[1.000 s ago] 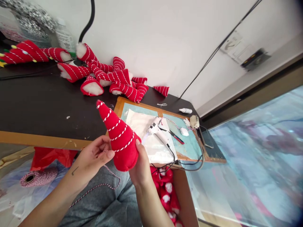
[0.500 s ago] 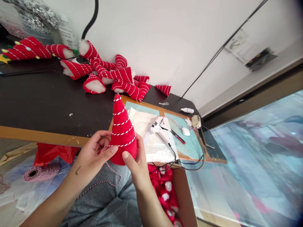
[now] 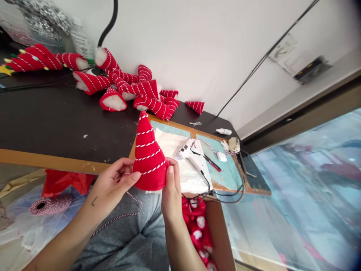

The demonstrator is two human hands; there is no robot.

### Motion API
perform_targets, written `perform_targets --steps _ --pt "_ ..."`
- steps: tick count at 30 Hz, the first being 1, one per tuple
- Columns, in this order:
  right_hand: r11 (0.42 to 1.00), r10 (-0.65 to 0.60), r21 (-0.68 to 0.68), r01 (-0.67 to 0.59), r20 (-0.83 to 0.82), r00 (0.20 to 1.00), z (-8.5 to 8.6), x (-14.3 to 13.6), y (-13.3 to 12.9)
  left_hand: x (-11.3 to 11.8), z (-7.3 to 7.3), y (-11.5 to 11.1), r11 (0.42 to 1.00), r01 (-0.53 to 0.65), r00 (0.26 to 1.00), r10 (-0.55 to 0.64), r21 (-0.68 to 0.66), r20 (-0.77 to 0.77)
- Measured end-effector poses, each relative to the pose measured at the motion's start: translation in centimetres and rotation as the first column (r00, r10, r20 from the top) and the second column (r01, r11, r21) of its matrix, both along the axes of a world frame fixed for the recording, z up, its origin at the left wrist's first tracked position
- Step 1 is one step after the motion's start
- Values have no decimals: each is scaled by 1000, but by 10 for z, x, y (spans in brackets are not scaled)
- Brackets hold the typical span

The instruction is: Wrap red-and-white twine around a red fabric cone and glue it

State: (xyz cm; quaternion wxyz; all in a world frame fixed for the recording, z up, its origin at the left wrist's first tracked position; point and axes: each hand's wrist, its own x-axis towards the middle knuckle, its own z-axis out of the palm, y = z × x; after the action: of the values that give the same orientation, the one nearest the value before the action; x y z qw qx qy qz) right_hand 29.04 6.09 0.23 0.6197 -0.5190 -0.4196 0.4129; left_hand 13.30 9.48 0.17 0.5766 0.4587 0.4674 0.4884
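The red cone (image 3: 150,156) is held in front of the near edge of the dark table (image 3: 56,128), above the grey trousers (image 3: 135,242). Its long axis runs near to far: the narrow tip points to the far side, leaning slightly left, and the wide base faces the near side. Striped cord (image 3: 124,215) crosses its visible face in spaced, slanting turns, each rising toward the right. The left hand (image 3: 113,184) is at the left edge of the cone, with thumb and forefinger pinched together on the cord where it meets the lowest turn. The right hand (image 3: 172,190) is clamped on the right edge near the base, thumb toward the near side. The back of the cone and the underside of its base are hidden, as are parts of the fingers on both sides. A white strip just below the base is too small to identify. The free cord drops from the left hand, bends across the trousers and disappears at the left forearm; its connection to the spool (image 3: 58,205) at near left cannot be traced. Both forearms are cut off at the near edge of view. The right forearm partly covers the box (image 3: 221,229) of red pieces (image 3: 199,233). The glue gun (image 3: 193,157) lies to the right, on a white sheet (image 3: 191,183).
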Motion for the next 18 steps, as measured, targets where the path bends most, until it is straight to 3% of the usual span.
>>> perform_targets --steps 5,9,14,18 --pt "980 191 73 -187 -48 980 -2 6 -3 -1 8 0 999 -32 997 34 38 -64" --pt "991 135 19 -134 -219 966 -5 6 3 -3 6 2 999 5 999 -4 39 -40" --pt "980 100 -100 -171 -493 864 -6 7 9 -4 -6 3 997 32 999 -30 72 -30" --pt "981 118 -82 -178 -478 870 -12 4 12 -1 -13 2 995 83 996 -84 50 29"
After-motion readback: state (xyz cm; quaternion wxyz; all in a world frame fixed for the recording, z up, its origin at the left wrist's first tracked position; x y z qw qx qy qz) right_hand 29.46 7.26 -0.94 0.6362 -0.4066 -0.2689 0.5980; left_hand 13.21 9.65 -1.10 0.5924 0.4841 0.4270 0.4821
